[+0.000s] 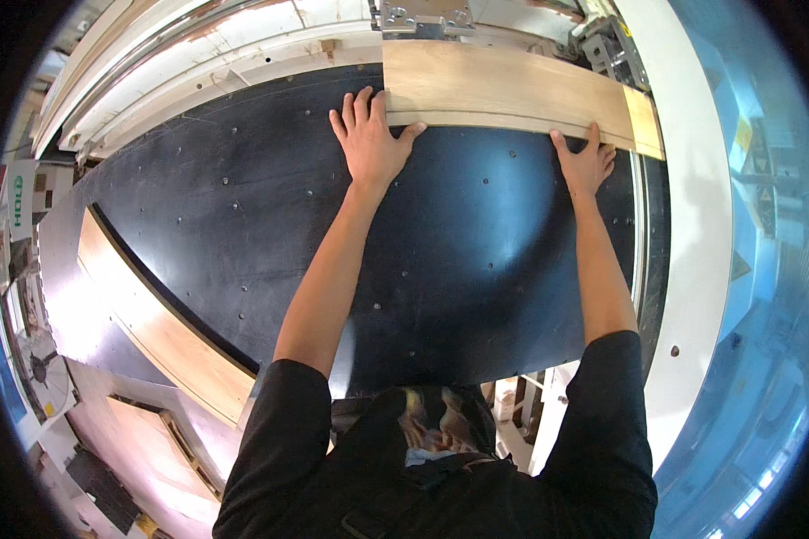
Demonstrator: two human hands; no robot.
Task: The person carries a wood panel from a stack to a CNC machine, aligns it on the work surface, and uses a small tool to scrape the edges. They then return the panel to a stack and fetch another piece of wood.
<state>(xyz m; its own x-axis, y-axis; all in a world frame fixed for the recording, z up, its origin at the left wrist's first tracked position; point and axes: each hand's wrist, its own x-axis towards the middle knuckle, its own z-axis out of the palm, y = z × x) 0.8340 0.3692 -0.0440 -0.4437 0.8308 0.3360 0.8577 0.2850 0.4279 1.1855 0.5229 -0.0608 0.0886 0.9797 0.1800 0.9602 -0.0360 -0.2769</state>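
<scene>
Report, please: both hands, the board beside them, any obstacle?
Left hand spread at left end of long pale wooden board; right hand at its near edge, toward right end. Board along far side of black worktop. No obstacle seen between hands.

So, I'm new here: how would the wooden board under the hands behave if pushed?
The wooden board is probably stiff, judging by its solid-looking wood. Lying flat on the smooth-looking black table, it likely slides and seems unlikely to roll.

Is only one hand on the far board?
No: the left hand touches the far board at its left end, and the right hand touches its near edge toward the right.
</scene>
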